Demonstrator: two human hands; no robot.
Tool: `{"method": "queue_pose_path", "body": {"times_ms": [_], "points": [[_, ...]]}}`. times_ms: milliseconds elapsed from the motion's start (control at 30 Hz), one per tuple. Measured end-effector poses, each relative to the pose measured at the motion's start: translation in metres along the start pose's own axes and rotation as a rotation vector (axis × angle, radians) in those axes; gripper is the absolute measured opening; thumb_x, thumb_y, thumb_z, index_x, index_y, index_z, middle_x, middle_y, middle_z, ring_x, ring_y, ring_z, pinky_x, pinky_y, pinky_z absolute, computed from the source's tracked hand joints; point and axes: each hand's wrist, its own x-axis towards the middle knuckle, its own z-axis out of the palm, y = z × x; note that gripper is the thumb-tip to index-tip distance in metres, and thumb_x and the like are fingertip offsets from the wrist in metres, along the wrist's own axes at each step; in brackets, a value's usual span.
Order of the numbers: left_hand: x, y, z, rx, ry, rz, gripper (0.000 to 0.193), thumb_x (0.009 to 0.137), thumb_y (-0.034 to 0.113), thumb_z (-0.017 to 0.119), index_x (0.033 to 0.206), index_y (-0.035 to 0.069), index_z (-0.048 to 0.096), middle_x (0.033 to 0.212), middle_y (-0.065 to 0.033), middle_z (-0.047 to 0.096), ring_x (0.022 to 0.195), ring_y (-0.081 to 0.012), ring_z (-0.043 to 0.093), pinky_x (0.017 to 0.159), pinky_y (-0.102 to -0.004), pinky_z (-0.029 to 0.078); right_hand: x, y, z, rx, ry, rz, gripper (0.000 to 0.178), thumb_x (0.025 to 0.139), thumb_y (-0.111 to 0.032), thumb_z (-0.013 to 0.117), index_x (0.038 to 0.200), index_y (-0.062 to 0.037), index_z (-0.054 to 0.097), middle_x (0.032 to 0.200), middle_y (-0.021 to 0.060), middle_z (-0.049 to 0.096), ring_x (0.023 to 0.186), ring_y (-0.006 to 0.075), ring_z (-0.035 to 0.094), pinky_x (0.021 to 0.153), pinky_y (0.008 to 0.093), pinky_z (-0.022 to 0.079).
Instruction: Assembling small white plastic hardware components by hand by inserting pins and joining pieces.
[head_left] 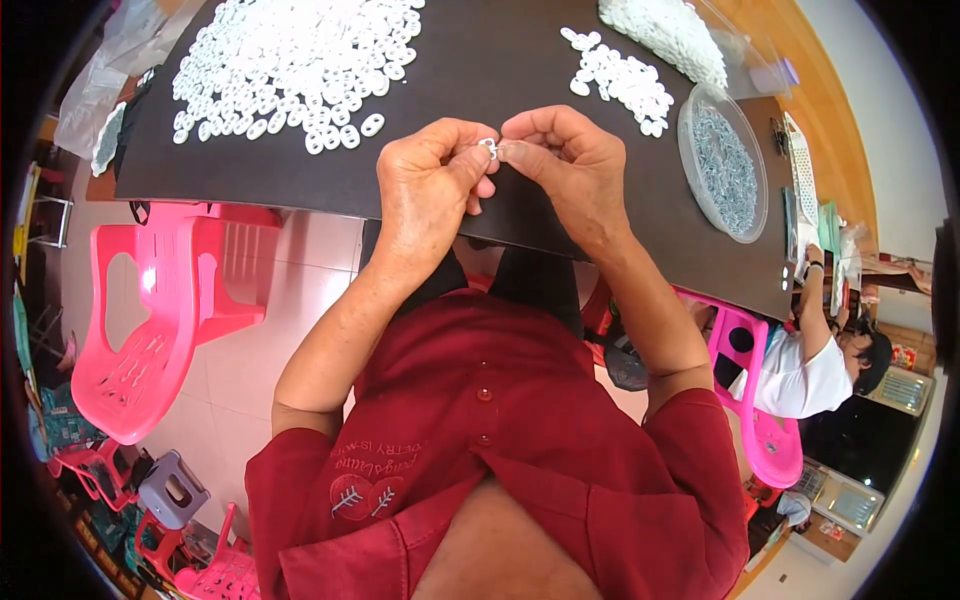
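Just over the table's near edge, my two hands meet at the fingertips. My left hand (425, 185) pinches a small white two-hole plastic piece (489, 148) between thumb and fingers. Against the right side of that piece, my right hand (580, 175) is closed with its thumb and forefinger together; anything between them is too small to make out. A large pile of white oval two-hole pieces (300, 60) lies beyond my left hand. Beyond my right hand is a smaller cluster of white pieces (625, 85).
A round clear tub (690, 150) of small metal parts (728, 170) stands right on the dark table (480, 60). More white pieces (665, 35) lie at the far right. A pink chair (150, 330) is at left; another person (800, 370) sits at right.
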Motion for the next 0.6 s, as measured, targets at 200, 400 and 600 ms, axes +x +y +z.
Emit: {"method": "queue_pose_path", "body": {"times_ms": [200, 400, 600], "points": [[0.0005, 0.0046, 0.0012, -0.036, 0.013, -0.007, 0.009, 0.085, 0.0, 0.056, 0.089, -0.005, 0.063, 0.067, -0.002, 0.059, 0.054, -0.005, 0.053, 0.045, -0.0185, 0.042, -0.0004, 0.0042, -0.0029, -0.004, -0.042, -0.009, 0.01, 0.082, 0.001, 0.062, 0.091, 0.0028, 0.062, 0.082, 0.0048, 0.064, 0.075, 0.0084, 0.06, 0.068, 0.0195, 0.047], [-0.002, 0.0027, 0.0036, 0.045, 0.043, 0.031, 0.01, 0.084, 0.0, 0.057, 0.09, -0.005, 0.063, 0.067, -0.0027, 0.06, 0.054, -0.0051, 0.053, 0.045, -0.0191, 0.042, -0.0005, 0.0011, -0.0013, -0.02, -0.067, -0.015, 0.008, 0.083, -0.001, 0.06, 0.09, 0.0029, 0.06, 0.08, 0.0051, 0.063, 0.074, 0.0088, 0.06, 0.069, 0.0202, 0.047], [-0.0029, 0.0005, 0.0053, 0.059, 0.04, 0.042, 0.009, 0.083, -0.001, 0.058, 0.089, -0.004, 0.064, 0.067, -0.0033, 0.059, 0.054, -0.0055, 0.053, 0.045, -0.0197, 0.042, -0.0018, -0.0023, -0.0005, -0.088, -0.045, 0.014, 0.007, 0.081, -0.002, 0.06, 0.086, 0.0027, 0.061, 0.078, 0.0033, 0.063, 0.073, 0.0073, 0.058, 0.068, 0.0199, 0.046]]}}
